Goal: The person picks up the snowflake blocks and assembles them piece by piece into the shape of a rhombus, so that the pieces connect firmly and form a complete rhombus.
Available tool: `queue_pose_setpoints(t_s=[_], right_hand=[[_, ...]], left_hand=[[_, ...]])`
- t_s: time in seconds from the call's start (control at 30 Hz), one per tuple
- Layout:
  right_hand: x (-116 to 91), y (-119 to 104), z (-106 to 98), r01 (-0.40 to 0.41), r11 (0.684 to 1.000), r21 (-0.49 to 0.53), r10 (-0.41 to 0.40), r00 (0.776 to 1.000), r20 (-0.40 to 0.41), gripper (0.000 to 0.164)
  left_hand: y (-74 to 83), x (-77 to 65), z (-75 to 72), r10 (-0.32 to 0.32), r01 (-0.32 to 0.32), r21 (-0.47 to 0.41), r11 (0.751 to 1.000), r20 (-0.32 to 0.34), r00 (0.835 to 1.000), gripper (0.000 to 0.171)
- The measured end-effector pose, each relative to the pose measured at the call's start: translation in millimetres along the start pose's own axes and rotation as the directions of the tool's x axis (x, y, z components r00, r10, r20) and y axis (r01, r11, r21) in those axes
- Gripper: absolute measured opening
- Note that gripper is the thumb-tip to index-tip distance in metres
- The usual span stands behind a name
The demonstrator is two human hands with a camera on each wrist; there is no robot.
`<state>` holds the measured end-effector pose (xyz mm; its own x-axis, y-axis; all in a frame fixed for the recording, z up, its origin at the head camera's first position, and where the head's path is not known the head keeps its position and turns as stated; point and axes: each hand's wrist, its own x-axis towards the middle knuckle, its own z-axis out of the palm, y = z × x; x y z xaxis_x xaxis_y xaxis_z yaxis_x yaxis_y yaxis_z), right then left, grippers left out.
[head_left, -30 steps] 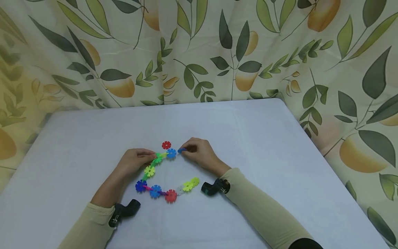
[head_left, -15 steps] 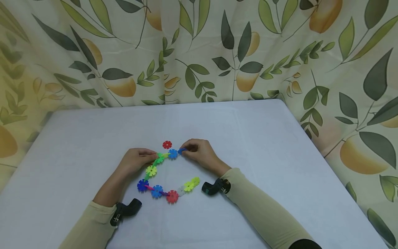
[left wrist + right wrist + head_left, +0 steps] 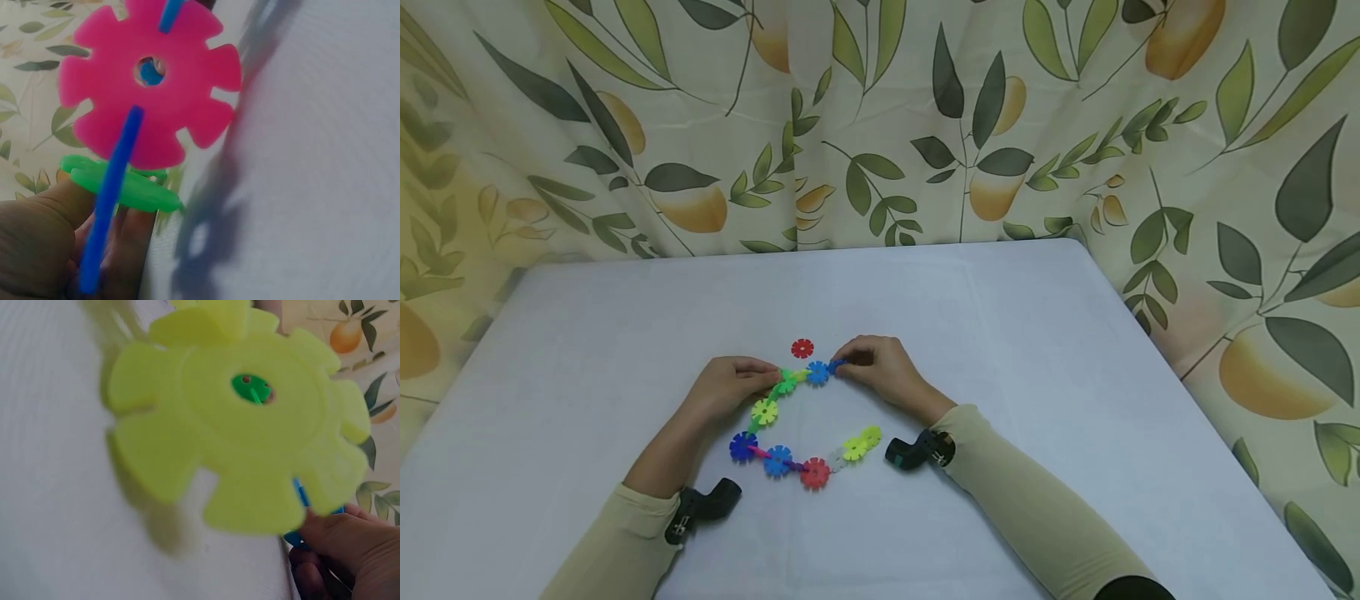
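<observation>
A curved chain of slotted plastic snowflake discs lies over the table between both hands. My left hand [image 3: 722, 387] pinches a green disc [image 3: 786, 382] on the chain's upper left; that green disc [image 3: 131, 187] also shows in the left wrist view, behind a pink disc [image 3: 206, 69] and an edge-on blue disc [image 3: 112, 194]. With thumb and fingers my right hand [image 3: 883, 367] pinches a dark blue disc [image 3: 837, 365], its edge right at the chain's light blue end disc [image 3: 817, 372]. A large yellow disc [image 3: 169, 437] partly hides that hand in the right wrist view.
One loose red disc [image 3: 802, 348] lies just beyond the chain's upper end. The chain's other end, with yellow discs [image 3: 855, 448], lies near the right wrist camera [image 3: 913, 451]. A white cloth covers the table [image 3: 1037, 350]; a leaf-patterned curtain [image 3: 880, 125] hangs behind it.
The gap between the dark blue disc and the light blue end disc has closed. My left hand and the chain have shifted slightly right; the red disc stays beside them.
</observation>
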<state>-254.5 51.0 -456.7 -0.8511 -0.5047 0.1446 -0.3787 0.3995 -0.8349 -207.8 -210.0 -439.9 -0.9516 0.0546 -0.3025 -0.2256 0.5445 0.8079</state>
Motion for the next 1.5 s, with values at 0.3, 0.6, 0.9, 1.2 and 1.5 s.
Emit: queue_pose_setpoints(t_s=[0.3,0.6,0.9,1.2,1.5], right_hand=[[2,-3,2,-0.005,1.000,0.005,0.005,1.000,0.004,0.008],[4,-1,5,-0.006,1.000,-0.007,0.006,1.000,0.003,0.008],[3,0,6,-0.006,1.000,-0.009,0.006,1.000,0.004,0.009],[4,2,13,0.019,1.000,-0.015,-0.019,1.000,0.014,0.008],[4,-1,10,0.000,1.000,-0.012,-0.001,0.999,-0.038,0.008]], left_hand=[[-0.2,-2.4,3.6,-0.008,0.008,0.004,1.000,-0.035,0.999,0.033],[-0.9,-4.8,6.8,-0.019,0.018,-0.018,1.000,-0.060,0.998,0.032],[0.1,-7.3,9.0,-0.048,0.047,-0.016,0.999,-0.076,0.996,0.033],[-2.5,-11.6,6.9,-0.076,0.078,0.016,0.997,-0.099,0.992,0.033],[2.2,-6.3,10.2,-0.049,0.049,0.000,0.999,-0.109,0.993,0.029]])
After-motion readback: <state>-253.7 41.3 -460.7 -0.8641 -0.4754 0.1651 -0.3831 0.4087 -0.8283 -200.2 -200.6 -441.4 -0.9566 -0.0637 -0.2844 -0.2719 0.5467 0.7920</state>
